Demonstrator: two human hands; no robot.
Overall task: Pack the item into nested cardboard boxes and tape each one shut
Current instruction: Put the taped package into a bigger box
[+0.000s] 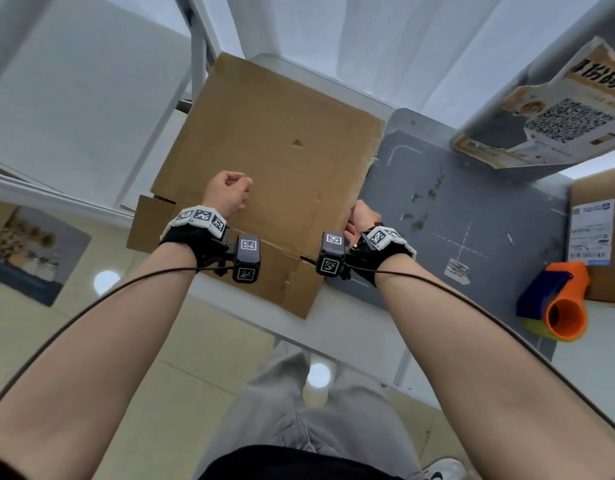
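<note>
Hands come first: the left hand (230,192) rests clenched on the big cardboard box (264,161) holding nothing, while the right hand (363,216) pinches the box's right edge. Farther right lie the tape dispenser (555,303) and a smaller box (600,233) (the item itself isn't visible). The big box overhangs the table (472,202), so a careless tug could likely tip it off.

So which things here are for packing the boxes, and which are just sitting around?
For the job:
- big flat cardboard box, under both hands
- left hand, right hand
- orange and blue tape dispenser
- smaller labelled box, probably

Just lying about:
- grey mat
- torn poster with a QR code
</note>
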